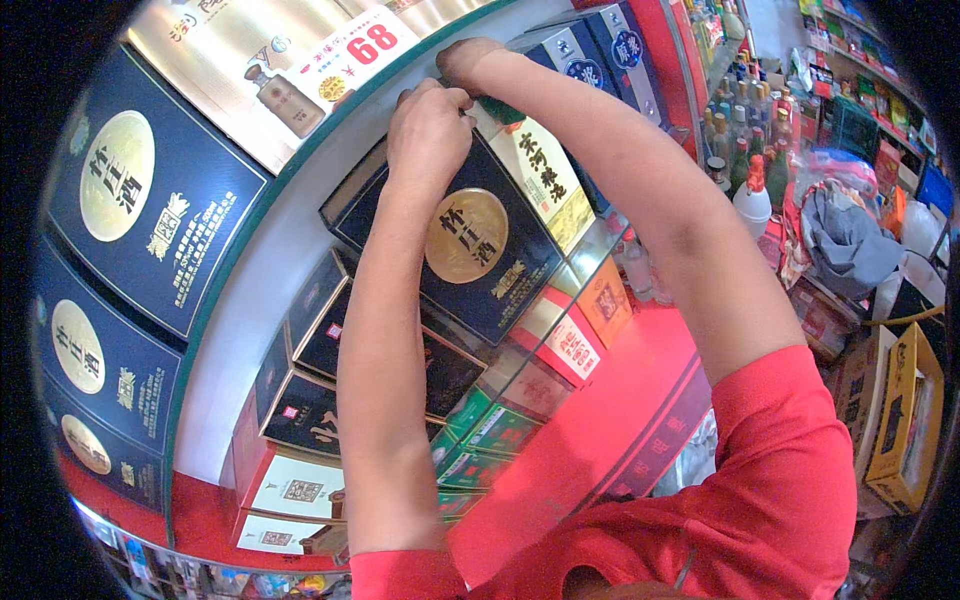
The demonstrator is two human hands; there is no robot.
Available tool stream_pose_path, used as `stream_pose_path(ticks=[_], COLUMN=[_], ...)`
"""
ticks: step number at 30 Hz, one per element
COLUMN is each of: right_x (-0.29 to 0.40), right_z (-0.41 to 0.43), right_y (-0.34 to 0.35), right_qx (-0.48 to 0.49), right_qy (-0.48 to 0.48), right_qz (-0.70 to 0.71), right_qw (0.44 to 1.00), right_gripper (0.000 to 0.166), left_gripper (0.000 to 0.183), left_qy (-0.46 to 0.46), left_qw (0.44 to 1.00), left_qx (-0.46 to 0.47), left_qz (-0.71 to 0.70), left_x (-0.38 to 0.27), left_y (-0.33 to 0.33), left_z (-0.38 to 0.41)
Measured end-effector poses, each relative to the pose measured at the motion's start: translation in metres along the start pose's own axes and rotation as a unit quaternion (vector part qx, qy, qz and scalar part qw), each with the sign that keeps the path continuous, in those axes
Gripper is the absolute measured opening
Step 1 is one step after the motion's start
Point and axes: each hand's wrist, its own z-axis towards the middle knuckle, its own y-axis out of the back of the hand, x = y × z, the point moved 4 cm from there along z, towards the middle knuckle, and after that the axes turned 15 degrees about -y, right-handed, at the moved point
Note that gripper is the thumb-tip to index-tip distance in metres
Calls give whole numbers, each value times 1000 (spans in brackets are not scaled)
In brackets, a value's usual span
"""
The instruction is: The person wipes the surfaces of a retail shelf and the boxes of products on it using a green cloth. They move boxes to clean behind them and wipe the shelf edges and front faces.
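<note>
My left hand (431, 124) is at the top edge of a dark blue liquor box (487, 300) with a round gold emblem, its fingers curled; what lies under them is hidden. Close behind it, my right hand (469, 64) reaches over the top of a cream and green liquor box (544, 180), its fingertips out of sight. The dark box stands tilted in the picture on a glass shelf (592, 266), beside the cream one. Whether either hand grips something cannot be made out.
Black boxes (304, 412), white boxes (292, 484) and green boxes (480, 469) stack below. Large blue boxes (150, 195) stand left of the shelf's edge. A red counter (555, 450) lies beneath. Glass bottles (757, 150) and an open yellow carton (904, 427) are at the right.
</note>
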Motion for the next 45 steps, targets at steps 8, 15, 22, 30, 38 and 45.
stream_pose_path(ticks=[8,15,22,30,38,45], right_x=[3,-8,-104,-202,-189,-139], right_z=[-2,-47,-125,-34,44,70], right_y=[11,30,43,30,-1,-7], right_qx=[84,-193,-420,-312,-238,-23], right_qy=[100,83,-66,-219,-129,-54], right_qz=[129,-2,348,261,42,-162], right_qw=[983,978,836,887,962,985], right_gripper=[24,22,23,30,21,27], left_gripper=[17,18,31,25,32,32], left_qy=[-5,-4,24,-61,-9,41], left_qw=[1000,1000,1000,995,993,983], left_qx=[-11,16,-1,-61,-116,-175], left_qz=[1,4,-16,-47,-22,-37], left_x=[5,1,4,-40,-45,-50], left_y=[-4,-1,-3,-48,-74,-77], left_z=[-2,0,3,65,66,58])
